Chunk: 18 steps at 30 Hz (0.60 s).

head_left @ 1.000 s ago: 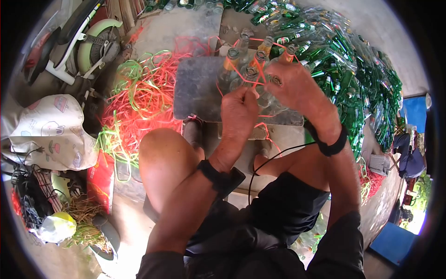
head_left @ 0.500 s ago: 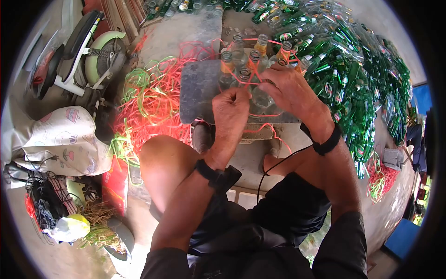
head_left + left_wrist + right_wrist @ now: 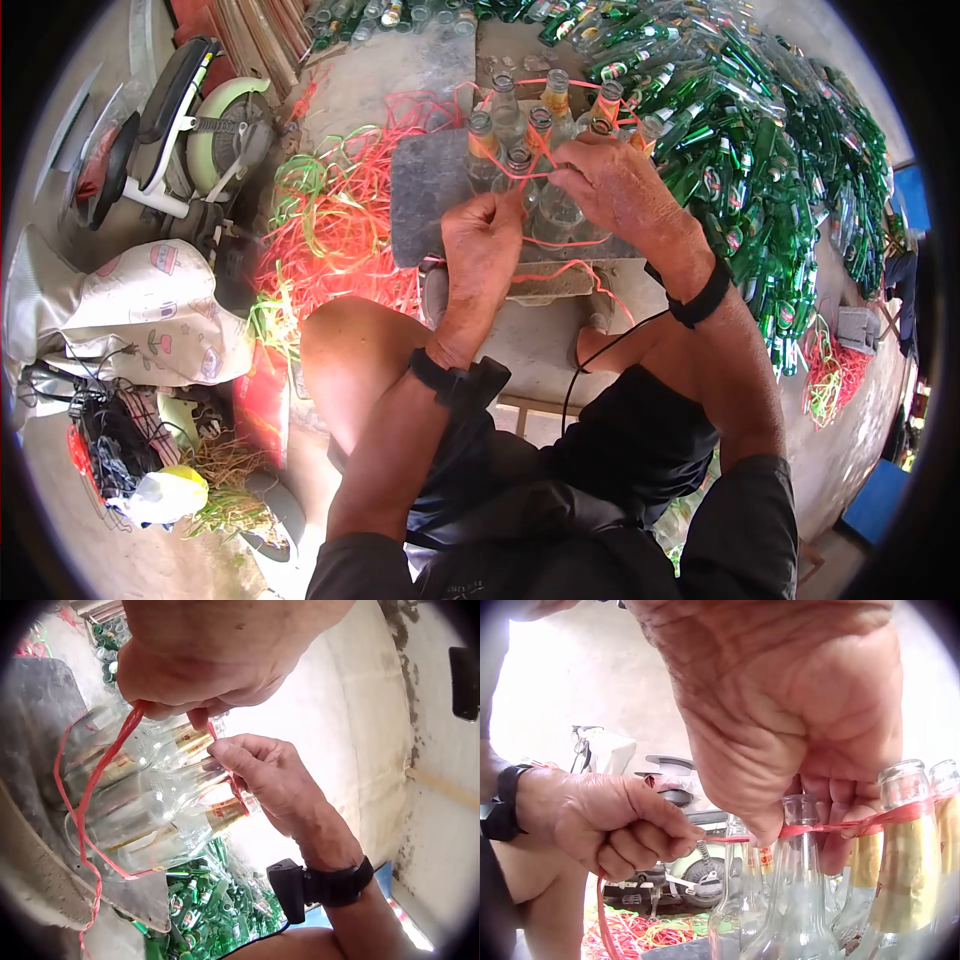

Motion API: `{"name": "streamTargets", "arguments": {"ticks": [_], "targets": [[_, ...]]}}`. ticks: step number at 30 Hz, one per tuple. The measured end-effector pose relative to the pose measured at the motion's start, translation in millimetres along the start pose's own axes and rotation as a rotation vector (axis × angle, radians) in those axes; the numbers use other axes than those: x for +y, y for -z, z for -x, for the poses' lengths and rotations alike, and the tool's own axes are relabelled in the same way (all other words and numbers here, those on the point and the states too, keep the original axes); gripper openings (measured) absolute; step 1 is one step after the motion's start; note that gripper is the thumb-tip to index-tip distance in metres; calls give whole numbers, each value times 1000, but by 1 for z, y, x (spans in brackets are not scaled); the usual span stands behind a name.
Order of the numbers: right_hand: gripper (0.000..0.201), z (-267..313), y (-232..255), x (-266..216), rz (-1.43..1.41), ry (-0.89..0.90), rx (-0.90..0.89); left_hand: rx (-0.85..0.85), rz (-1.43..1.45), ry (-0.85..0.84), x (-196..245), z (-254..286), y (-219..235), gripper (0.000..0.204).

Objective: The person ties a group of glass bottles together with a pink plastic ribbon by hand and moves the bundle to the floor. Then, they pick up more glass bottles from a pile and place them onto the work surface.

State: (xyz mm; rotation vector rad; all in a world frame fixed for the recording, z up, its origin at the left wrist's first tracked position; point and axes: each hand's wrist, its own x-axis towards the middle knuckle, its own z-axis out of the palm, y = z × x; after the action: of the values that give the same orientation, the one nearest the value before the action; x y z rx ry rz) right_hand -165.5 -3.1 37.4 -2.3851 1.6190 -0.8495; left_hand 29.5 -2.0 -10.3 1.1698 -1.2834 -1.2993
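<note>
A cluster of clear glass bottles [image 3: 907, 862] with gold neck labels stands upright on a dark slab [image 3: 420, 205]. Red plastic strap [image 3: 105, 765] loops round their necks and lower down round their sides. My left hand [image 3: 482, 240] pinches one length of strap between thumb and curled fingers, just in front of the nearest bottle. At the necks, my right hand [image 3: 618, 185] pinches the strap between thumb and fingers, as the right wrist view shows. The strap runs taut between both hands. Part of the bottle group is hidden behind the right hand.
A large heap of green bottles [image 3: 740, 190] lies behind and to the right. Tangled red and green strap [image 3: 330, 220] covers the floor at left, near a scooter [image 3: 190, 140]. A printed cloth [image 3: 150, 320] hangs nearer. A dark cable [image 3: 590, 360] crosses the right leg.
My left hand has drawn slightly left, away from the right hand, and the strap between them shows longer. The right hand has come a little lower at the necks. The head view has shifted slightly.
</note>
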Motion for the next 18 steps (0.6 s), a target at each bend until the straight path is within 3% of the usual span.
{"name": "streamTargets", "arguments": {"ticks": [9,11,12,14,18], "targets": [[16,1,-3,4,-12,-10,19,0,-68,-31,9,0,4,25],[16,2,-4,7,-25,-35,-6,-13,-279,-233,15,-1,5,23],[16,2,-4,6,-31,-41,3,-21,-288,-236,17,-2,7,23],[15,0,-1,2,-62,-2,21,-53,-515,-467,22,-8,8,21],[14,0,-4,3,16,-24,-15,-151,-645,-475,44,-26,16,21]]}}
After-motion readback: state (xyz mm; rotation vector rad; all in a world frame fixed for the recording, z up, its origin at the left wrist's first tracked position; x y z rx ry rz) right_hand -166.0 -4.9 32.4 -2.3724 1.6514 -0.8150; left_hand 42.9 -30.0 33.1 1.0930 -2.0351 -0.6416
